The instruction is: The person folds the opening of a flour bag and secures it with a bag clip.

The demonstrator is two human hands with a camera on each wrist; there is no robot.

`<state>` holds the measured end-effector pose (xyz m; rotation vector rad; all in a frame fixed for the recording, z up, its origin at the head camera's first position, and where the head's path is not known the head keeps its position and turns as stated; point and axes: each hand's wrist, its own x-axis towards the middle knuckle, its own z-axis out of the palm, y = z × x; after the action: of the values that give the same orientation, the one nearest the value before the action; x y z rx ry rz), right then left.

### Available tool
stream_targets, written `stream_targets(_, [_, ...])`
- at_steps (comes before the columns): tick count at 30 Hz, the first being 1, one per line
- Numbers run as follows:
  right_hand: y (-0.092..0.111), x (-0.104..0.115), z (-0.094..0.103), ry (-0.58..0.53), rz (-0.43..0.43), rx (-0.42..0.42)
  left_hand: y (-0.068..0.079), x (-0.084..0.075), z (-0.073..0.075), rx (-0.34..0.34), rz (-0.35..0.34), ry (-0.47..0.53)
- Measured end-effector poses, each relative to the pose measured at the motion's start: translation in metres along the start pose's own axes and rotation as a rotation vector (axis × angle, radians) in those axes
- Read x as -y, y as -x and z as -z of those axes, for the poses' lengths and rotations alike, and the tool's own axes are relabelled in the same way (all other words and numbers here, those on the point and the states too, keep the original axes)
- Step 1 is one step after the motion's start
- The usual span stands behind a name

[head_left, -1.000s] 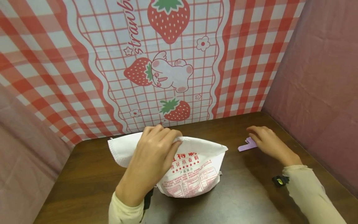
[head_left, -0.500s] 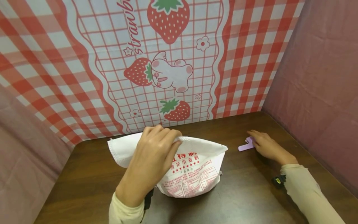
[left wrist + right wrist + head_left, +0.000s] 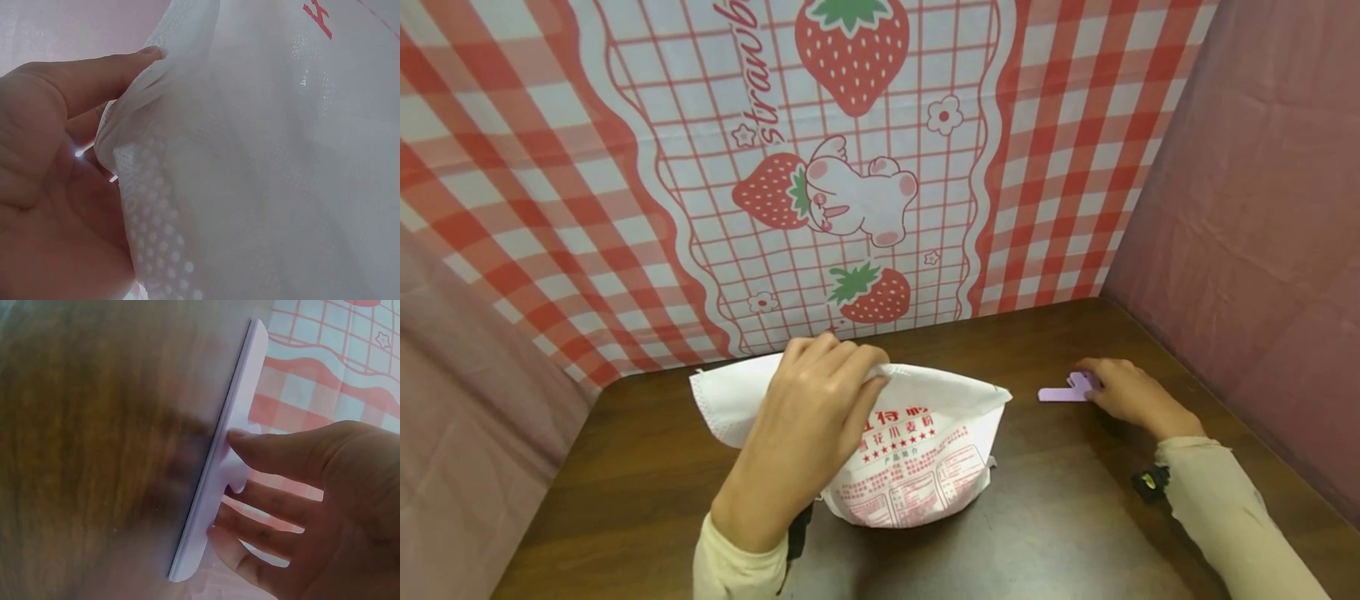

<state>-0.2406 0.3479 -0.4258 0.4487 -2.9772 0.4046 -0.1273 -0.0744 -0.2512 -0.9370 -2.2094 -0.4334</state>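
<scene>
Bag (image 3: 917,471) on table (image 3: 617,475), left hand (image 3: 812,408) at its top edge. Clip (image 3: 1063,393) right of bag, right hand (image 3: 1131,396) at clip's right end. Cloth (image 3: 955,192) behind table, left curtain (image 3: 460,400) and right curtain (image 3: 1247,208) flanking.

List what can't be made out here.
Head: start of the red heading on the bag, behind the left hand.
Head: the bag's small print, too small to read.
Head: right end of the purple clip, behind the right hand.
Left wrist: rest of the bag, cut off by frame edges.
</scene>
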Motion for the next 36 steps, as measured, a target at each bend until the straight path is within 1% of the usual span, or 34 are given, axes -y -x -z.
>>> stream_targets(4, [0.001, -0.003, 0.000, -0.019, -0.028, 0.013, -0.001, 0.000, -0.001, 0.005, -0.001, 0.003])
stream_targets(13, [0.005, -0.009, -0.002, -0.049, -0.069, 0.008, -0.002, -0.001, -0.003, 0.017, -0.001, 0.008])
stream_targets(18, [0.003, -0.014, 0.000, -0.043, -0.092, 0.007, -0.002, -0.001, -0.004, 0.022, 0.003, 0.016])
stream_targets(22, [0.001, -0.016, 0.003, -0.026, -0.078, -0.008, -0.002, -0.001, -0.004, 0.022, 0.002, 0.017])
stream_targets(26, [0.000, -0.016, 0.006, -0.033, -0.037, -0.035, -0.002, 0.000, -0.003, 0.017, 0.009, 0.016])
stream_targets(29, [0.002, -0.015, 0.009, -0.083, -0.024, -0.007, -0.001, 0.000, -0.003, 0.015, 0.014, 0.015])
stream_targets(32, [0.005, -0.013, 0.012, -0.139, -0.032, 0.049, 0.000, 0.000, -0.003, 0.019, 0.014, 0.013])
stream_targets(36, [0.005, -0.011, 0.015, -0.159, -0.050, 0.102, 0.000, -0.001, -0.002, 0.023, 0.011, 0.008])
